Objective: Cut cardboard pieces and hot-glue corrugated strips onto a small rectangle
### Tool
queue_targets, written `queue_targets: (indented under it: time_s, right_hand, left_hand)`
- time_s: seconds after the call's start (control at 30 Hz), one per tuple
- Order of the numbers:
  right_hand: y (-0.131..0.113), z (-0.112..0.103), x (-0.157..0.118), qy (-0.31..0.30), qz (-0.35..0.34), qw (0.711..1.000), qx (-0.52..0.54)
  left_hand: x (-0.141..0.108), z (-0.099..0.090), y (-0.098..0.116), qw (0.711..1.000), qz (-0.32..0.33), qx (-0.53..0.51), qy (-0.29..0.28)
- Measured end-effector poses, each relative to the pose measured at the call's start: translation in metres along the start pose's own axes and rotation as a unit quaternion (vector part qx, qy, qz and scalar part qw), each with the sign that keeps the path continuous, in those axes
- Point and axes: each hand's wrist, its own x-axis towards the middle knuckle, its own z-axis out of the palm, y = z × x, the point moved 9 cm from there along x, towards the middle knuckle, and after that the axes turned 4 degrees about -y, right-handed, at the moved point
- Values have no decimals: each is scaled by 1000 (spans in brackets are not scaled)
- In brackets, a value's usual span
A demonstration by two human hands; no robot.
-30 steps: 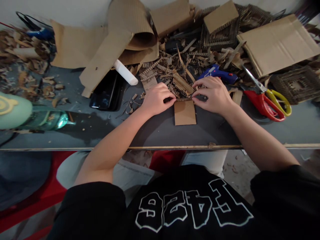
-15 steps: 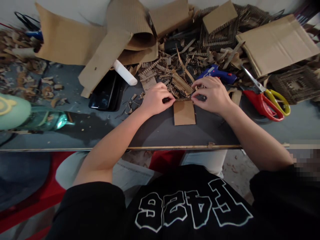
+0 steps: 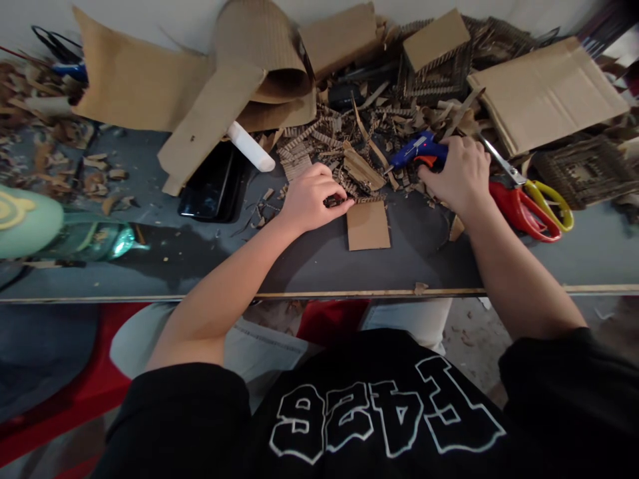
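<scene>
A small cardboard square (image 3: 368, 226) lies flat near the table's front edge. Along its far edge runs a thin corrugated cardboard strip (image 3: 368, 199), whose left end my left hand (image 3: 315, 199) pinches between thumb and finger. My right hand (image 3: 462, 171) is closed around the handle of a blue glue gun (image 3: 417, 150) that rests among the scraps, its nozzle pointing left towards the strip. The hand hides most of the handle. Just right of that hand lie scissors (image 3: 532, 206) with red and yellow handles.
Cardboard scraps (image 3: 362, 166) heap up behind the square. At the left are a rolled corrugated sheet (image 3: 262, 40), a dark phone (image 3: 207, 189), a white stick (image 3: 251, 146) and a green bottle (image 3: 94, 236). A cardboard panel (image 3: 549, 93) and a woven corrugated piece (image 3: 584, 169) lie right.
My right hand has let go of the strip's right end and moved right onto the glue gun, which has shifted slightly. My left hand stays at the strip's left end.
</scene>
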Motion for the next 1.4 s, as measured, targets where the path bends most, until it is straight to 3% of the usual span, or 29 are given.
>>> queue_targets:
  time_s: [0.13, 0.33, 0.63, 0.73, 0.9, 1.0, 1.13, 1.23, 1.4]
  right_hand:
    - [1, -1, 4, 6, 10, 1000, 0]
    - [-4, -24, 0, 88, 31, 996, 3]
    - [-3, -35, -5, 132, 45, 990, 35]
    - [5, -40, -3, 187, 32, 978, 83]
    - [20, -48, -6, 315, -27, 931, 184]
    - [15, -44, -4, 296, -40, 937, 180]
    - [-3, -35, -5, 193, -23, 973, 126]
    - [-13, -31, -8, 137, -13, 983, 122]
    - [-17, -33, -12, 133, -9, 986, 104]
  left_hand:
    - [0, 0, 1, 1000, 4, -1, 0]
    - [0, 1, 3, 1000, 18, 6, -5]
    - [-2, -8, 1, 999, 14, 16, 48]
    - [-1, -9, 3, 999, 6, 11, 43]
    - [-1, -7, 3, 1000, -5, 8, 21]
    - [-1, -6, 5, 1000, 11, 11, 8]
    - [-1, 2, 12, 997, 62, 22, -47]
    - [-3, 10, 20, 988, 107, 32, -105]
    - [-7, 14, 29, 982, 139, 31, -126]
